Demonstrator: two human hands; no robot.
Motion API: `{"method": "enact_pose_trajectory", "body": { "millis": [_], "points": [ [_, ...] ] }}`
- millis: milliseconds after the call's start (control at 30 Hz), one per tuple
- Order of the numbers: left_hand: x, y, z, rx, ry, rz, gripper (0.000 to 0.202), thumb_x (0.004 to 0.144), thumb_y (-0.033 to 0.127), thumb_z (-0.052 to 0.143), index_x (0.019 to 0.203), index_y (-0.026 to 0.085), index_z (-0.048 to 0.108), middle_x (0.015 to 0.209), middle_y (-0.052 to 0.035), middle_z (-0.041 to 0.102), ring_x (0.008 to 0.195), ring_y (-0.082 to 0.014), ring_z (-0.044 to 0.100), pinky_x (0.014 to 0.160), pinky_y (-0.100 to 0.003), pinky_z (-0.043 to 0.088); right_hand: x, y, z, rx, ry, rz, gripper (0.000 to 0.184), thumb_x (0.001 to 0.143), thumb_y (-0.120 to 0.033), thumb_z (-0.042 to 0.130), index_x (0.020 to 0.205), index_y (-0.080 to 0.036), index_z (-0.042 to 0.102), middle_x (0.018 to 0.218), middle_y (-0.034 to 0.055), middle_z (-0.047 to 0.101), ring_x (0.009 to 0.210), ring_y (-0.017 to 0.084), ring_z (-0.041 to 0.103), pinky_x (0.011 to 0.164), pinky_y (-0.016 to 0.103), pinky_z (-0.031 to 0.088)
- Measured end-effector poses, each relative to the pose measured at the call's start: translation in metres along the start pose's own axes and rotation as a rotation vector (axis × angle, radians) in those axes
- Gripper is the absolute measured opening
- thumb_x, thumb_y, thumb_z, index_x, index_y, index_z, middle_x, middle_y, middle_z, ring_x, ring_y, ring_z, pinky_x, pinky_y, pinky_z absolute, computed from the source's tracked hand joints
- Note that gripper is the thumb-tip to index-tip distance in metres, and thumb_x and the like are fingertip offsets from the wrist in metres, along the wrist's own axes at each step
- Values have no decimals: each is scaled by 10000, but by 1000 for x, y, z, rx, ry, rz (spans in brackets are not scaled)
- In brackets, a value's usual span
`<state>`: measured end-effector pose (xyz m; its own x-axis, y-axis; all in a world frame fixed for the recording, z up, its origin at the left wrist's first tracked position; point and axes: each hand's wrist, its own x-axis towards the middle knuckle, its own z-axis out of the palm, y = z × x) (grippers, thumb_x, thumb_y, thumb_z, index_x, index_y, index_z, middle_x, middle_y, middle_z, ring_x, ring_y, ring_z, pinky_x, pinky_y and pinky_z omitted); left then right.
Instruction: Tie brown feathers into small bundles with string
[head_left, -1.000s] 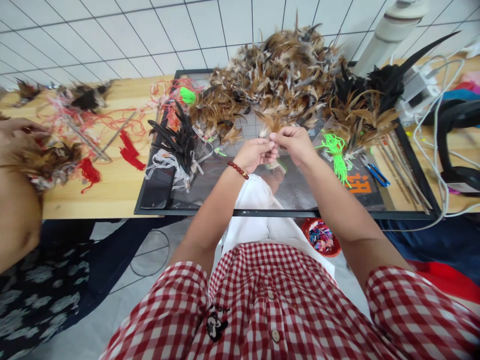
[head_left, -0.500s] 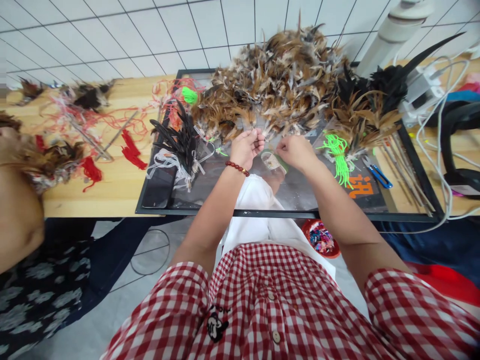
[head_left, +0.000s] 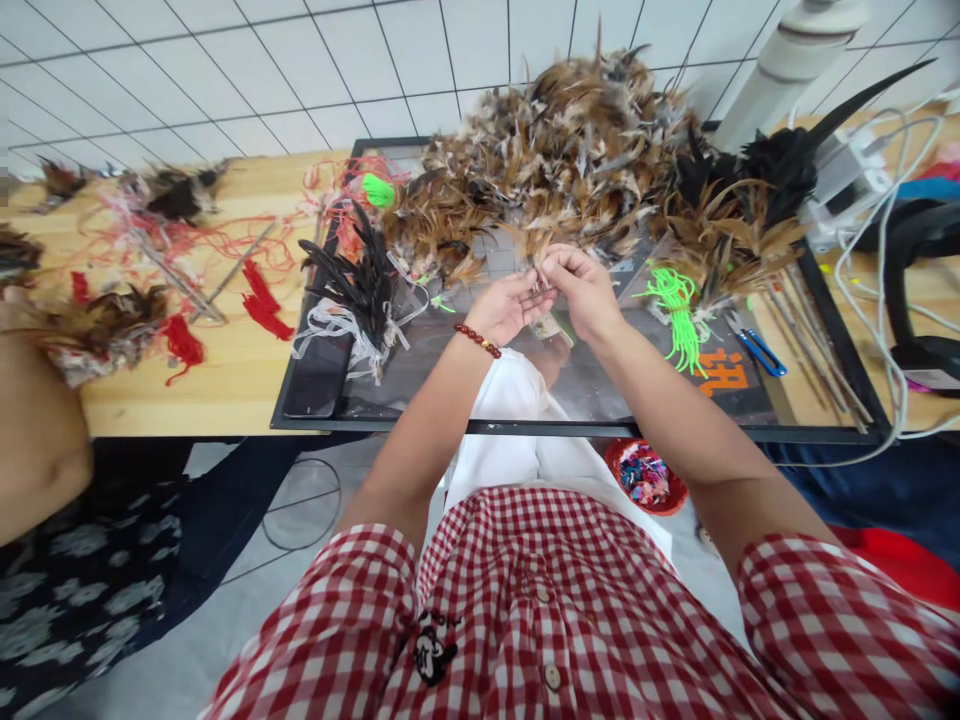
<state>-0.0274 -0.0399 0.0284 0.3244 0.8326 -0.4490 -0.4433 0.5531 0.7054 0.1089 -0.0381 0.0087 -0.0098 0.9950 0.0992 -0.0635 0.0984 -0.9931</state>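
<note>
At the middle of a black-framed, glassy grey board (head_left: 600, 388), the person's two bare hands meet, taken here as the centre of the dial. The left hand (head_left: 516, 308) is turned partly palm-up, its fingers loosely curled; the right hand (head_left: 591, 290) has thumb and forefinger drawn nearly together. At their fingertips, just toward 12 o'clock, shows a small tuft of tan-brown feather (head_left: 534, 243); it seems pinched there, but the fingers hide its base, so I cannot tell which hand has hold of it. Farther off at 12 o'clock spreads a big heap of brown-and-white feathers (head_left: 577, 150). A bundle of glossy black feathers (head_left: 358, 265) lies at 9 o'clock, a hank of neon-green cord (head_left: 679, 310) at 3. The tuft should handle as almost weightless, its vanes soft and easily ruffled or bent, its quill thin, springy and perhaps slick; the bare quill end, lightly pinched between thumb and forefinger pads, looks the best grip.
</note>
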Motion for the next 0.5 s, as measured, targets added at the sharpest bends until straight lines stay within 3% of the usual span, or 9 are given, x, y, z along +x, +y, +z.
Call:
{"method": "enact_pose_trajectory", "body": {
  "millis": [100,233,500],
  "points": [
    [0,0,0,27,-18,-20,70,934,165,641,869,143,655,750,-22,739,750,-100,731,902,-261,569,2,4,0,-35,112,-95,372,762,-542,807,741,-220,620,1049,44,639,1185,206,580,1018,328,478],
    [-2,-1,2,57,-31,-7,56,898,160,702,872,136,659,757,-15,742,708,-85,724,848,-232,567,2,8,-1,-67,123,-111,332,777,-526,797,759,-233,641,1085,54,645,1214,221,572,1037,356,479],
    [0,-7,4,124,59,58,205,837,262,795,878,136,640,723,-8,732,663,-77,712,766,-201,565,3,13,-1,-107,148,-136,375,778,-595,765,809,-244,640,1020,42,641,1067,203,603,837,308,519]
  ]
}}
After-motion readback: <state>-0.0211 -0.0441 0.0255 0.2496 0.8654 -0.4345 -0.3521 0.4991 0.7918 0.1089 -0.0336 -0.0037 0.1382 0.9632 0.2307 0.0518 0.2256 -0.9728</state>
